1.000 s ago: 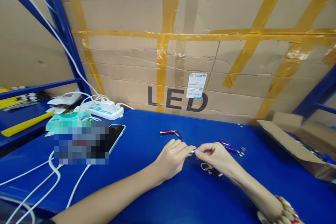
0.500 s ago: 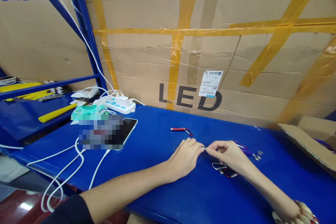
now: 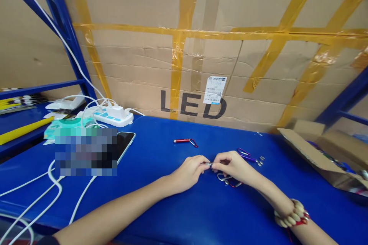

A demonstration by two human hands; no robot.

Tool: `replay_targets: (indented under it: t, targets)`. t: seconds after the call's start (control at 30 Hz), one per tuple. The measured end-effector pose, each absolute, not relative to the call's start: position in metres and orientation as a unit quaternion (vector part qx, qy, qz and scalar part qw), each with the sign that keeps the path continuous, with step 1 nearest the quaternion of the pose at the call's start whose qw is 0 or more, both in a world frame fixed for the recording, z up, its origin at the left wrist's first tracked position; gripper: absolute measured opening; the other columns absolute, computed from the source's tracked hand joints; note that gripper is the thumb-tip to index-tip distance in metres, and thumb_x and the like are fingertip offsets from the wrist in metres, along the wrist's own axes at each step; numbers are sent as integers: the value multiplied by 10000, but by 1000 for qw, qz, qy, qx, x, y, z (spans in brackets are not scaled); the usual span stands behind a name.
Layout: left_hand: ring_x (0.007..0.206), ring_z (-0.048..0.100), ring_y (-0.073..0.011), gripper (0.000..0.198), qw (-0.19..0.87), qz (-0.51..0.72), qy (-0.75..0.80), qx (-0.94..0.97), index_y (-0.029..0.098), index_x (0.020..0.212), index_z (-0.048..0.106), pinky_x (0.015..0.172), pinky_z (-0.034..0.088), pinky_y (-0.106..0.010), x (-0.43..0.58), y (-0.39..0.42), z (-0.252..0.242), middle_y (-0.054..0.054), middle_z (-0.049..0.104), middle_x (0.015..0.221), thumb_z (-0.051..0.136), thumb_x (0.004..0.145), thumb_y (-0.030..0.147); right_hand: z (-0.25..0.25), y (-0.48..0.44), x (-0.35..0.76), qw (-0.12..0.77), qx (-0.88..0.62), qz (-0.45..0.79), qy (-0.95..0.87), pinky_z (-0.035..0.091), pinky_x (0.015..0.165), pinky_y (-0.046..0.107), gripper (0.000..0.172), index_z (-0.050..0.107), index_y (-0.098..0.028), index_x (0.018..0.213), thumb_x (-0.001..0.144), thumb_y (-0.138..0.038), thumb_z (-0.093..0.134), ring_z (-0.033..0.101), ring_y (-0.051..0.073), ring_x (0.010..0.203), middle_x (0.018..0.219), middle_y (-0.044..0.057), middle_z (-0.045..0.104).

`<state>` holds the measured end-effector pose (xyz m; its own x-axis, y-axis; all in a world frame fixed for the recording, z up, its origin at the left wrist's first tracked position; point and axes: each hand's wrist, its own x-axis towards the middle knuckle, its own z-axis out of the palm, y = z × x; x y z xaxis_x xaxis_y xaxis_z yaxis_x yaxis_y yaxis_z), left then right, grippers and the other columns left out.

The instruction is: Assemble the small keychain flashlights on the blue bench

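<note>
Together, left hand (image 3: pixel 190 172) and right hand (image 3: pixel 233 165), both closed, pinch small silvery part (image 3: pixel 210 165); red carabiner-clip tube (image 3: pixel 181 141) beyond grip.

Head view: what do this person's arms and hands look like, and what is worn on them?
The left grip and right grip are human hands, both ungloved. The left forearm is bare up to a dark sleeve at the picture's bottom edge. The right forearm carries a bracelet of pale, rounded beads with red details; no sleeve shows there.
</note>
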<state>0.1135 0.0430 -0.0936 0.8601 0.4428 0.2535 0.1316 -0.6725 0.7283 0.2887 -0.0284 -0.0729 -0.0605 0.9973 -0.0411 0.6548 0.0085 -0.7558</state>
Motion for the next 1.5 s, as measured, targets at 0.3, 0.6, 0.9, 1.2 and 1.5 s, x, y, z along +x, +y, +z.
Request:
replay_targets:
  t: [0.3, 0.6, 0.9, 1.2, 1.5]
  targets:
    - [648, 550, -83, 109, 477, 221, 193, 829, 112, 827, 622, 614, 396, -159, 114, 43, -92, -5, 615, 704, 541, 776, 163, -64, -35, 286, 160, -550, 111, -813, 312, 599, 196, 347, 577, -162, 727, 922, -337, 349, 486, 88, 634, 703, 11, 561]
    - [607, 521, -66, 63, 418, 256, 152, 858, 128, 784, 565, 671, 370, -187, 110, 41, -86, 24, 626, 728, 514, 802, 161, -67, -39, 275, 264, -557, 237, -750, 314, 525, 194, 435, 521, -120, 625, 895, -422, 363, 450, 73, 502, 576, 24, 511]
    - [739, 550, -103, 195, 327, 338, 137, 872, 211, 975, 623, 744, 359, -226, 112, 42, -84, 19, 643, 846, 506, 831, 153, -71, -32, 270, 366, -538, 475, -593, 239, 386, 177, 548, 428, -126, 581, 741, -650, 454, 351, 54, 356, 416, -36, 350]
    - [861, 574, -120, 168, 296, 334, 191, 874, 199, 920, 630, 787, 389, -233, 117, 50, -91, 23, 642, 935, 490, 832, 170, -70, -32, 285, 284, -673, 129, -671, 328, 496, 206, 392, 631, -163, 666, 756, -534, 537, 474, 90, 516, 582, 6, 558]
    - [783, 581, -116, 181, 353, 338, 200, 849, 152, 932, 604, 745, 439, -211, 118, 49, -86, -22, 635, 892, 456, 831, 177, -70, -35, 288, 384, -544, -63, -743, 390, 519, 184, 215, 682, -203, 863, 783, -380, 589, 471, 54, 532, 784, 27, 583]
